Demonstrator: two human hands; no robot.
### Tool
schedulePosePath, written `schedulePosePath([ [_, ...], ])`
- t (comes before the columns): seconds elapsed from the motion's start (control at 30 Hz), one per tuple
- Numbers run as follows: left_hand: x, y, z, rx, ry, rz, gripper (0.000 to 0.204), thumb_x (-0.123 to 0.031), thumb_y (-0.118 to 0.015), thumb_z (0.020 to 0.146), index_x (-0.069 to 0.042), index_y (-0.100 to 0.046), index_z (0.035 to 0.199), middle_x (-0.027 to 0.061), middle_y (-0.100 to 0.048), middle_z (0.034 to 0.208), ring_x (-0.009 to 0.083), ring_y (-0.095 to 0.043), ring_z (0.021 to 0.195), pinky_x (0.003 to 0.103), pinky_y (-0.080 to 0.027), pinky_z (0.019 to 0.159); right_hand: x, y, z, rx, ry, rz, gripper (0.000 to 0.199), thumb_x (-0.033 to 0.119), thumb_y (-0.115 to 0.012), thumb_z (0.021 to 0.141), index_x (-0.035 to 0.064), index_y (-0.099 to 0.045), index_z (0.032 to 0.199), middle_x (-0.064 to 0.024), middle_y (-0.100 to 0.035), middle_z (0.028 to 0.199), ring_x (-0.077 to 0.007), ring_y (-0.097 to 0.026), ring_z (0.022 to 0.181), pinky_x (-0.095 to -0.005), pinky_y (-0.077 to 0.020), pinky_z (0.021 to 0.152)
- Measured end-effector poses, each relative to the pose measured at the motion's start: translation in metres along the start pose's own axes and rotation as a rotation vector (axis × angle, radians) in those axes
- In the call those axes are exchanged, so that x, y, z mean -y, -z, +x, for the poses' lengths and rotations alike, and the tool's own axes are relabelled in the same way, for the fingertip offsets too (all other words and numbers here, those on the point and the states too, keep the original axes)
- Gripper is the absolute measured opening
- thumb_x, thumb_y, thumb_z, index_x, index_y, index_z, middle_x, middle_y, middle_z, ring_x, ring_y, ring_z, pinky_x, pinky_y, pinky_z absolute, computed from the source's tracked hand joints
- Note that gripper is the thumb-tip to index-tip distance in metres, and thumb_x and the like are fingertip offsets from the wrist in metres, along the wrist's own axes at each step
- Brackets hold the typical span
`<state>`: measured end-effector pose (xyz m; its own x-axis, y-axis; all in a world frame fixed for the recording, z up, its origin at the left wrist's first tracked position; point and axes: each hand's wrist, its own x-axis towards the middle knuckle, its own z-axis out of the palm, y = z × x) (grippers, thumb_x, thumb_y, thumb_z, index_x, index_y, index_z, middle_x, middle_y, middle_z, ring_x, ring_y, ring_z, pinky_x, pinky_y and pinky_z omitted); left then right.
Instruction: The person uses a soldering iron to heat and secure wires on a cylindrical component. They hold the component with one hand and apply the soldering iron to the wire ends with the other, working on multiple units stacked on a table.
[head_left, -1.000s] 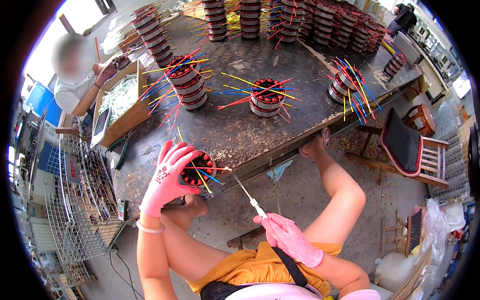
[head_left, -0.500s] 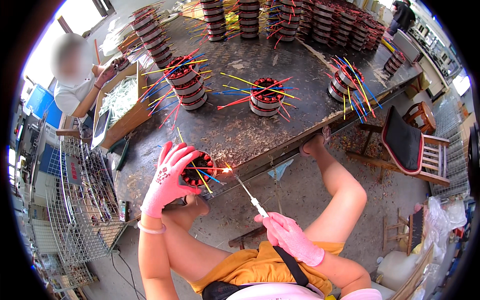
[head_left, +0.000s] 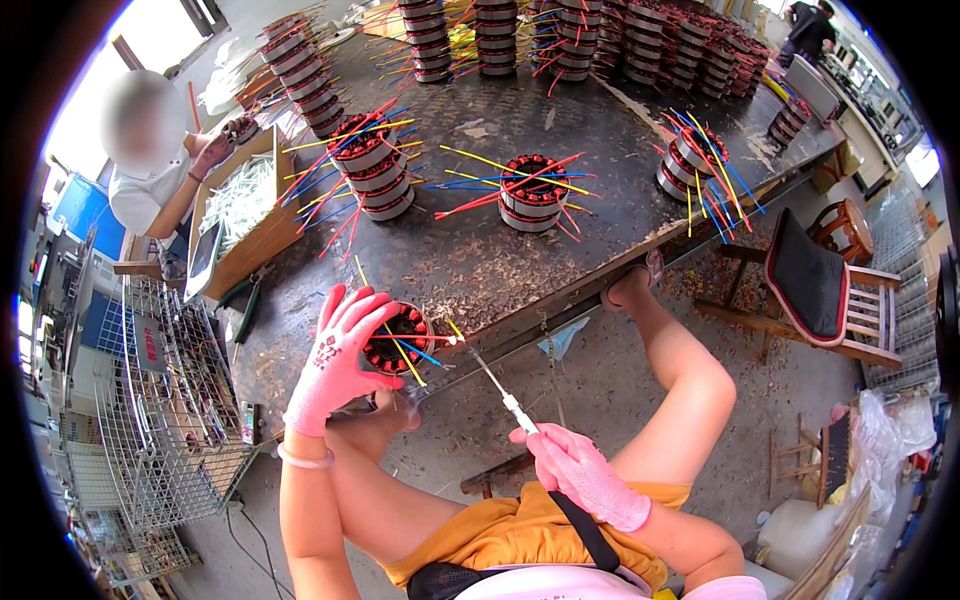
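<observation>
My left hand [head_left: 345, 345], in a pink glove, holds a motor stator [head_left: 405, 318] with red windings at the table's front edge. Its fingers spread over the stator's left side, hiding part of it. Yellow, blue and red wire leads stick out, the red ones pointing right. My right hand [head_left: 580, 470], also pink-gloved, is closed round a slim white-handled tool [head_left: 516, 411] with a thin metal rod. The rod's tip meets or nearly meets the ends of the red leads, where a small bright spot shows.
Stators stand singly and in stacks, including a single one [head_left: 533, 193] and a short stack [head_left: 375, 175], on the dark worktable [head_left: 490, 120]. A co-worker [head_left: 150, 170] sits at left behind a wooden box [head_left: 260, 225] of white tubes. A chair [head_left: 810, 285] stands right.
The orange flare at the rod's tip has shrunk to a small bright spot. My hands, the stator and the tool have hardly moved.
</observation>
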<state>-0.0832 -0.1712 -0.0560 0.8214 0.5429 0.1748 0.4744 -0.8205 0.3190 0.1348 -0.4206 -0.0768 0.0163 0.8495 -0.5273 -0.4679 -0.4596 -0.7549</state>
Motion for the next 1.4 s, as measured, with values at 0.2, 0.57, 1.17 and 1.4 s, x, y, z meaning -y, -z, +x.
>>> schedulePosePath([
  [0.2, -0.002, 0.000, -0.001, -0.007, 0.002, 0.003, 0.090, -0.025, -0.089, 0.049, -0.012, -0.058, 0.133, 0.0083, -0.057, 0.136, 0.0313, -0.044, 0.136, 0.053, -0.021, 0.123, 0.006, -0.002, -0.002, -0.017, -0.026, -0.044, 0.033, 0.027, -0.048, 0.106, 0.0027, -0.061, 0.124, 0.0067, -0.042, 0.062, -0.0011, -0.035, 0.055, -0.0196, -0.0249, 0.049],
  [0.57, -0.001, 0.000, 0.000, -0.006, -0.001, -0.006, 0.090, -0.024, -0.089, 0.049, -0.012, -0.058, 0.133, 0.0084, -0.057, 0.136, 0.0311, -0.044, 0.137, 0.053, -0.021, 0.123, 0.006, -0.003, 0.000, -0.015, -0.036, -0.034, 0.033, 0.026, -0.048, 0.106, 0.0016, -0.061, 0.123, 0.0066, -0.042, 0.062, -0.0016, -0.034, 0.055, -0.0197, -0.0253, 0.051],
  [1.17, 0.001, 0.000, -0.001, 0.011, 0.001, -0.001, 0.093, -0.028, -0.089, 0.049, -0.011, -0.057, 0.134, 0.0085, -0.056, 0.138, 0.0313, -0.043, 0.138, 0.053, -0.019, 0.123, 0.005, -0.002, 0.000, -0.017, -0.026, -0.042, 0.033, 0.027, -0.049, 0.106, 0.0025, -0.061, 0.123, 0.0067, -0.042, 0.062, -0.0015, -0.035, 0.054, -0.0204, -0.0262, 0.050],
  [1.4, 0.003, -0.002, -0.001, -0.005, -0.014, -0.014, 0.092, -0.028, -0.089, 0.050, -0.011, -0.057, 0.135, 0.0086, -0.056, 0.138, 0.0312, -0.043, 0.138, 0.053, -0.019, 0.123, -0.001, 0.002, 0.003, -0.013, -0.013, -0.043, 0.032, 0.025, -0.048, 0.106, 0.0010, -0.061, 0.123, 0.0065, -0.043, 0.064, -0.0026, -0.037, 0.055, -0.0202, -0.0281, 0.051],
])
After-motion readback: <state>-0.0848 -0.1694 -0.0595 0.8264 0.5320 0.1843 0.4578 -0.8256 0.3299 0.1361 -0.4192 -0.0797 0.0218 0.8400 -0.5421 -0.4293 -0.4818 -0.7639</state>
